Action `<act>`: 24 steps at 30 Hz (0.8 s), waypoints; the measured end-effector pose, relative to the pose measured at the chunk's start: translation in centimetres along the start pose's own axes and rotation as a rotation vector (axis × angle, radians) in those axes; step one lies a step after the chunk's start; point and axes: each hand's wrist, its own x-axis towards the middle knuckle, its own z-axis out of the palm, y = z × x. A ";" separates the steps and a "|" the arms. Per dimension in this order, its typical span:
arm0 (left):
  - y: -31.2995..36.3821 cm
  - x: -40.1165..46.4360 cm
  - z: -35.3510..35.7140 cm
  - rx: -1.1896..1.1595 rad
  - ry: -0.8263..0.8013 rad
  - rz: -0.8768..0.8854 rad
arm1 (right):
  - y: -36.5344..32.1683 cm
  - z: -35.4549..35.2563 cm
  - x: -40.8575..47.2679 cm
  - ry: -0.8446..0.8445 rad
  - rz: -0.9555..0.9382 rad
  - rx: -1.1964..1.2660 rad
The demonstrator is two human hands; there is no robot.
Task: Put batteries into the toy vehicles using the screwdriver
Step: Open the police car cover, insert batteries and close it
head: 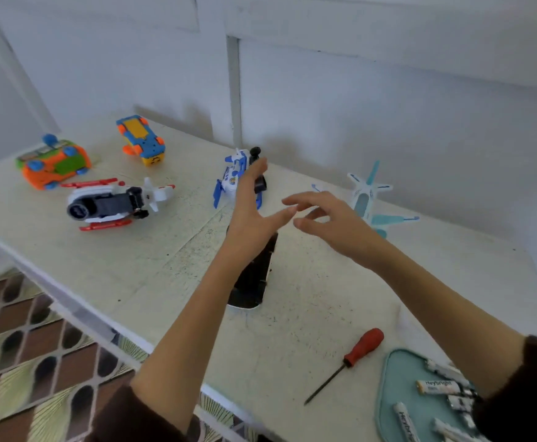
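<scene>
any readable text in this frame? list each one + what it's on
"Heybright": on the white battery lying in the teal tray.
"Heybri…": on another battery at the tray's near edge; the end of the word is cut off.
Smaller print under the brand on both: too blurred to read.
Round marking on the blue and white toy: too small to read.
Other toys and the screwdriver: no visible text.

Red-handled screwdriver (363,348); teal tray (394,393); orange-green car (53,162); brown sleeves (528,390).

White table (171,250), grey wall (388,106), patterned floor (27,355).
</scene>
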 end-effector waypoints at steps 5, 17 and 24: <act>-2.7 -3.8 -4.5 0.075 0.021 -0.110 | 1.1 4.8 0.4 -0.176 -0.037 -0.043; -5.6 -7.4 -3.7 -0.085 -0.143 -0.339 | 2.7 7.3 -0.1 -0.149 0.033 0.222; -4.6 -8.0 -1.7 -0.151 -0.180 -0.216 | 2.2 4.5 -1.1 -0.056 0.070 0.337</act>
